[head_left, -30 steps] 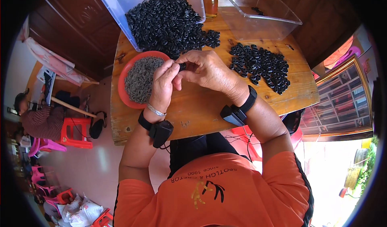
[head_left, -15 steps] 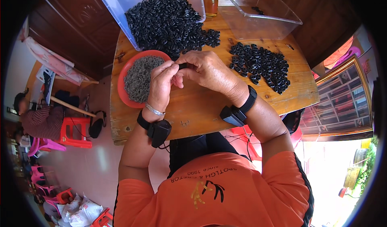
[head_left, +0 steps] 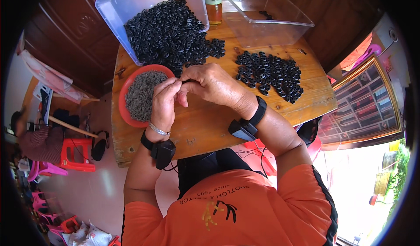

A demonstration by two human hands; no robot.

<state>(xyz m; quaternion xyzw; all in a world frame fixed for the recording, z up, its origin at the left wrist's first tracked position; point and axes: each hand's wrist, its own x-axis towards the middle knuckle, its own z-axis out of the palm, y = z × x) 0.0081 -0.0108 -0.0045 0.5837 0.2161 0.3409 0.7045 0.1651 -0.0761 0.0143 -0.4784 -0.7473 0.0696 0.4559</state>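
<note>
My left hand (head_left: 165,101) and my right hand (head_left: 211,85) meet above the wooden table (head_left: 205,128), fingertips pinched together on one small black ring (head_left: 185,82) between them. Just left of the hands sits a red bowl (head_left: 124,109) filled with thin grey metal pieces. Behind the hands a tilted clear plastic tub (head_left: 127,5) spills a heap of black rings (head_left: 173,31) onto the table. A separate pile of black rings (head_left: 271,73) lies to the right of my right hand.
A second clear tub (head_left: 267,23), nearly bare inside, stands at the back right beside a small jar with a green lid (head_left: 214,7). Red and pink plastic stools (head_left: 74,154) and another person (head_left: 35,141) are on the floor to the left.
Both hands stay at the same spot by the bowl; only the fingers have shifted slightly around the small ring.
</note>
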